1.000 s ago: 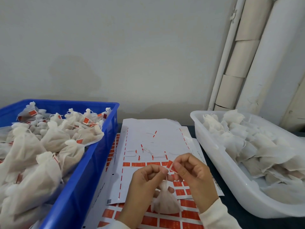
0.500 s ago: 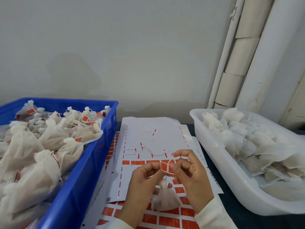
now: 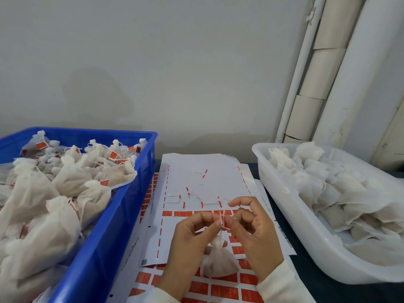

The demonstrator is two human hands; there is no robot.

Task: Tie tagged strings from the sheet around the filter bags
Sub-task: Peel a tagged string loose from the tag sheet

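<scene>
Filter bag (image 3: pixel 217 262) is hanging in the lower centre of the frame, directly below the two sets of fingertips, its gathered neck pointing up and its fuller body sagging down over the tag sheet (image 3: pixel 196 215). Long axis is running near vertical, neck to base. Tagged string (image 3: pixel 222 224) is rising from the neck to the pinch points, with a red tag showing just between the fingertips; whether a knot is already closed cannot be told.

Left hand (image 3: pixel 192 241) is sitting left of the neck, thumb and forefinger curled in and pinching the string; lower fingers are tucking under toward the bag, though contact there is hidden. Right hand (image 3: pixel 253 235) is sitting right of the neck, forefinger and thumb pinching the other strand, its other fingers raised and loosely curled. Both hands are about equally near the neck, fingertips almost touching above it.

Judgement: tying is in progress on this one bag; the next pull probably needs the strands drawn apart sideways, across the bag's vertical axis, so the loop is cinching at the neck.

Blue crate (image 3: pixel 122 215) at left is holding tied bags with red tags. White tub (image 3: pixel 284 206) at right is holding bags showing no tags.
</scene>
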